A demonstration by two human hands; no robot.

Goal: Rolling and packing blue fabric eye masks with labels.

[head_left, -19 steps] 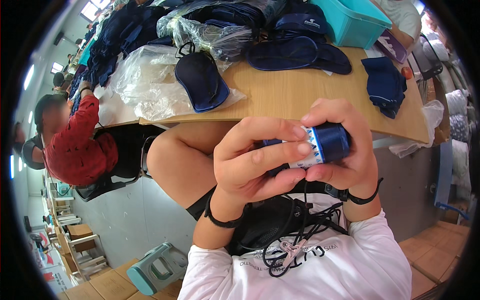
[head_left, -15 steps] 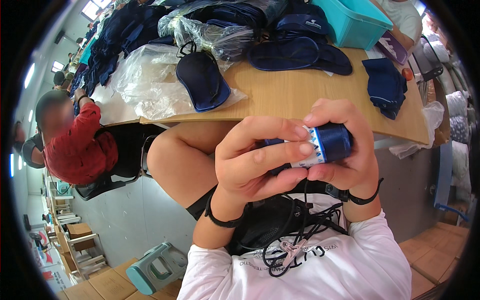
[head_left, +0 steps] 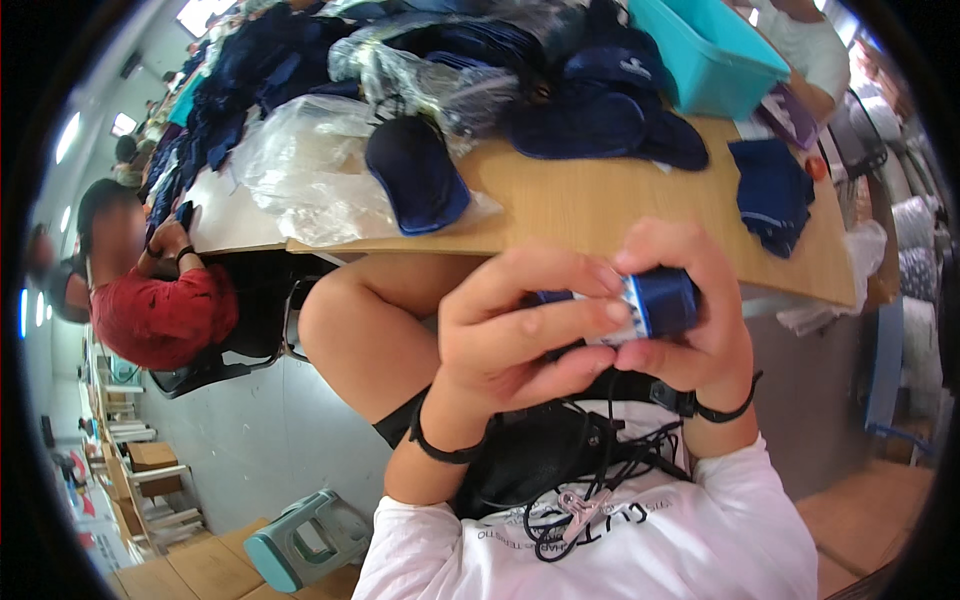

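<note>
Close under the camera, both hands grip one small dark blue object [head_left: 662, 300] with a white patterned band. My left hand [head_left: 520, 335] wraps it from the left, fingers laid across its top. My right hand [head_left: 690, 335] cups it from the right and below, thumb against the blue end. Most of the object is hidden by the fingers. A black band sits on each wrist. Beyond the hands lies a wooden table [head_left: 600, 205] with a navy cap [head_left: 415, 185] on clear plastic bags [head_left: 300, 175].
Piles of navy caps [head_left: 600, 110] and a teal bin [head_left: 715, 55] fill the far table. A folded navy cloth [head_left: 770, 190] lies at right. A person in a red shirt [head_left: 160, 315] sits at left. A small teal stool [head_left: 300, 540] stands on the floor.
</note>
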